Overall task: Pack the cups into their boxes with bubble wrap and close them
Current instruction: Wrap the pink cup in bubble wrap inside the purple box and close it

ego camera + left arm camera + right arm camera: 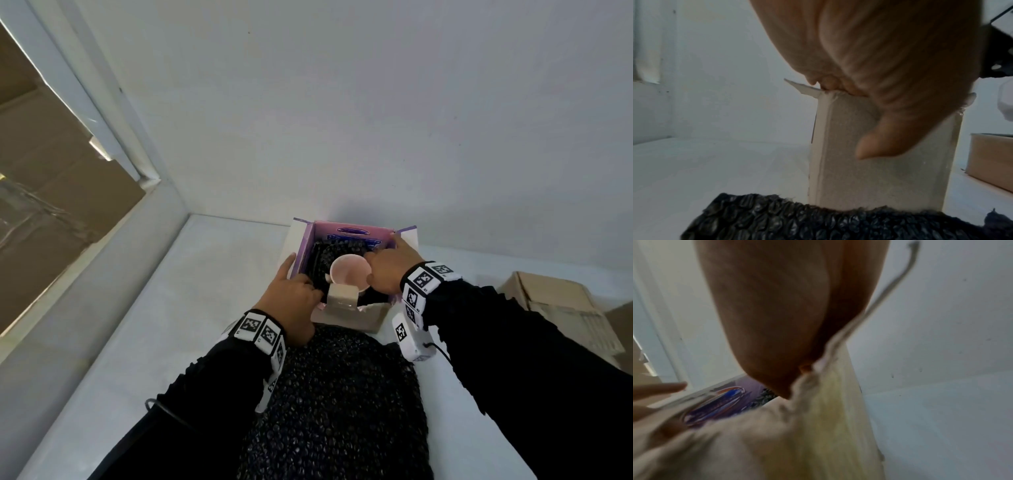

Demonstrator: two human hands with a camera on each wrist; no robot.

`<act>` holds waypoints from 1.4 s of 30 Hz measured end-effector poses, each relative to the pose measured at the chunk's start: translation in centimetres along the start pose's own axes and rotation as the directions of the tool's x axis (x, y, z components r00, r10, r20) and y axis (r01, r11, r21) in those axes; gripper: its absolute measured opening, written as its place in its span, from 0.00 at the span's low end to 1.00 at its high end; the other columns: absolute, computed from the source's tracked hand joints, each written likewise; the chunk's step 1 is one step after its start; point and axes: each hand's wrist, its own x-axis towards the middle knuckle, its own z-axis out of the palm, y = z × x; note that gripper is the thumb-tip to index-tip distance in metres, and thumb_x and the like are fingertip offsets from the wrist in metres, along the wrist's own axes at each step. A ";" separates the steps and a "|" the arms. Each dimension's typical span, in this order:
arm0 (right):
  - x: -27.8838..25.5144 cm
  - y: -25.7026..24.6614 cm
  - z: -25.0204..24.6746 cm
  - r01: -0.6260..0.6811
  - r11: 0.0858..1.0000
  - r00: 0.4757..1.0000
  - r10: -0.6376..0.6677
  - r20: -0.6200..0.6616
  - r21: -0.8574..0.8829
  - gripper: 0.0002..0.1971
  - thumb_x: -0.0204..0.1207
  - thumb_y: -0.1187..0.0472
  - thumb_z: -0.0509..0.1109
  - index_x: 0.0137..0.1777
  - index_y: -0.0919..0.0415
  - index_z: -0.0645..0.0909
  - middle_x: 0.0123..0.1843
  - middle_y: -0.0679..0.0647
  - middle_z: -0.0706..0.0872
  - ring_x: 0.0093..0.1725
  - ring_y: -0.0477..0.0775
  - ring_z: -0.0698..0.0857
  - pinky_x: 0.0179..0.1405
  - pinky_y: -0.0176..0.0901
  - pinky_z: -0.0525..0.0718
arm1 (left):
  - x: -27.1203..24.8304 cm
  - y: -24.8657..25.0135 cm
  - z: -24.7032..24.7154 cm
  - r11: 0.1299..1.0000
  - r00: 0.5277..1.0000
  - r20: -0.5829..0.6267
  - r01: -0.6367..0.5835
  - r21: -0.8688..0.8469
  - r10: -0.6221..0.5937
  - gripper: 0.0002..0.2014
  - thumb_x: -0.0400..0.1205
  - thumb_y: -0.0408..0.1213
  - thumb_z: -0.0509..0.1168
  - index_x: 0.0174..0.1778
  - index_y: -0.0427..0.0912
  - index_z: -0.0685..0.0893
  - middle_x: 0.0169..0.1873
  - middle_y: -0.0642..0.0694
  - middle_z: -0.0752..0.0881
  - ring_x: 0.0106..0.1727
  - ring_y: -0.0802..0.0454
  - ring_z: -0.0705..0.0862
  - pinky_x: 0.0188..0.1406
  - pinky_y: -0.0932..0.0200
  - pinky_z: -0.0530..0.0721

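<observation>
An open cardboard box with purple inner flaps stands on the white table. A pink cup sits upright in it, with black bubble wrap around it. My left hand grips the box's near left wall, fingers hooked over the top edge and thumb outside. My right hand lies over the box's right side next to the cup, index finger straight toward the far right corner. Its other fingertips are hidden. The right wrist view is blurred, showing my palm against the box.
A large sheet of black bubble wrap lies on the table in front of the box, also low in the left wrist view. A brown cardboard box stands to the right. A wall is close behind, a window frame to the left.
</observation>
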 end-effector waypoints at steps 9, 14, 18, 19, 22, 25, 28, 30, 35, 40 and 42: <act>2.8 -1.5 -0.4 0.026 0.944 0.999 -0.018 -0.029 0.330 0.37 0.76 0.56 0.68 0.83 0.52 0.57 0.83 0.55 0.62 0.76 0.63 0.70 0.70 0.61 0.75 | 1.8 0.6 0.6 0.988 0.989 0.032 0.142 0.069 -0.144 0.39 0.75 0.48 0.63 0.82 0.40 0.59 0.77 0.43 0.69 0.76 0.45 0.69 0.78 0.31 0.32; 3.2 -1.3 0.3 0.075 0.985 0.991 -0.056 -0.124 0.155 0.23 0.77 0.54 0.65 0.73 0.52 0.74 0.74 0.56 0.69 0.73 0.62 0.68 0.66 0.57 0.74 | 2.3 0.4 1.2 0.990 0.991 0.016 0.135 0.047 -0.135 0.24 0.76 0.50 0.61 0.69 0.46 0.77 0.57 0.50 0.83 0.61 0.46 0.80 0.77 0.34 0.29; 3.5 -0.6 0.0 0.153 0.936 0.987 -0.128 -0.097 0.317 0.25 0.76 0.59 0.66 0.73 0.48 0.71 0.71 0.57 0.73 0.66 0.63 0.78 0.61 0.57 0.78 | 2.9 0.6 1.2 0.982 0.982 -0.006 0.189 0.026 -0.189 0.25 0.72 0.53 0.65 0.63 0.47 0.78 0.62 0.46 0.74 0.59 0.47 0.81 0.79 0.38 0.40; 3.6 -0.6 0.0 0.161 0.932 0.987 -0.143 -0.079 0.324 0.25 0.76 0.60 0.66 0.73 0.47 0.71 0.71 0.57 0.74 0.65 0.64 0.79 0.60 0.56 0.79 | 3.1 0.7 1.2 0.977 0.977 -0.010 0.214 0.013 -0.214 0.26 0.70 0.53 0.66 0.63 0.47 0.77 0.64 0.46 0.72 0.58 0.48 0.82 0.78 0.39 0.43; 3.8 -0.7 0.2 0.154 0.940 0.988 -0.147 -0.046 0.303 0.24 0.76 0.60 0.65 0.72 0.49 0.70 0.68 0.57 0.77 0.63 0.63 0.81 0.58 0.54 0.78 | 3.6 1.0 0.9 0.966 0.966 0.007 0.260 -0.009 -0.260 0.25 0.69 0.50 0.67 0.62 0.48 0.76 0.62 0.49 0.74 0.52 0.49 0.83 0.76 0.39 0.49; 4.0 -1.0 0.3 0.128 0.939 0.992 -0.118 -0.049 0.319 0.26 0.76 0.59 0.67 0.74 0.52 0.68 0.68 0.57 0.79 0.63 0.61 0.81 0.56 0.51 0.78 | 3.7 1.0 0.9 0.967 0.967 0.008 0.253 -0.018 -0.253 0.22 0.71 0.48 0.66 0.61 0.48 0.77 0.57 0.51 0.78 0.56 0.49 0.82 0.76 0.36 0.47; 3.9 -1.0 0.3 0.080 0.928 0.997 -0.082 -0.011 0.363 0.25 0.75 0.59 0.67 0.73 0.55 0.70 0.68 0.57 0.80 0.63 0.61 0.82 0.59 0.52 0.79 | 3.4 0.8 1.1 0.969 0.969 -0.033 0.245 -0.034 -0.246 0.19 0.75 0.46 0.65 0.62 0.48 0.78 0.56 0.51 0.81 0.58 0.49 0.81 0.78 0.33 0.42; 3.6 -0.7 -0.2 0.078 0.939 0.997 -0.072 -0.029 0.336 0.18 0.77 0.58 0.64 0.66 0.56 0.76 0.64 0.57 0.84 0.59 0.61 0.83 0.56 0.51 0.80 | 3.1 0.9 1.2 0.969 0.967 -0.072 0.240 -0.066 -0.245 0.17 0.74 0.45 0.66 0.60 0.49 0.79 0.50 0.52 0.84 0.55 0.49 0.83 0.78 0.35 0.41; 0.9 0.3 -1.2 0.050 0.894 0.989 0.017 -0.146 0.445 0.15 0.76 0.59 0.61 0.61 0.53 0.82 0.57 0.52 0.87 0.54 0.58 0.85 0.53 0.49 0.83 | 1.8 1.5 2.1 0.976 0.952 -0.233 0.173 -0.130 -0.200 0.09 0.65 0.34 0.73 0.38 0.49 0.84 0.31 0.52 0.83 0.34 0.47 0.85 0.76 0.39 0.61; -4.1 -0.3 0.2 0.129 0.788 0.897 0.166 -0.410 0.602 0.11 0.75 0.60 0.63 0.53 0.49 0.83 0.47 0.46 0.88 0.43 0.52 0.85 0.44 0.51 0.85 | 0.8 2.6 2.1 0.966 0.892 -0.393 0.152 -0.209 -0.225 0.13 0.60 0.32 0.75 0.35 0.51 0.82 0.29 0.53 0.82 0.29 0.49 0.83 0.59 0.48 0.77; -6.4 -1.2 1.7 0.204 0.757 0.787 0.250 -0.564 0.621 0.08 0.75 0.61 0.64 0.49 0.51 0.83 0.45 0.47 0.87 0.41 0.50 0.83 0.41 0.50 0.84 | 0.2 3.3 2.1 0.957 0.861 -0.459 0.100 -0.272 -0.220 0.15 0.60 0.29 0.73 0.40 0.48 0.83 0.37 0.51 0.84 0.34 0.46 0.84 0.49 0.51 0.78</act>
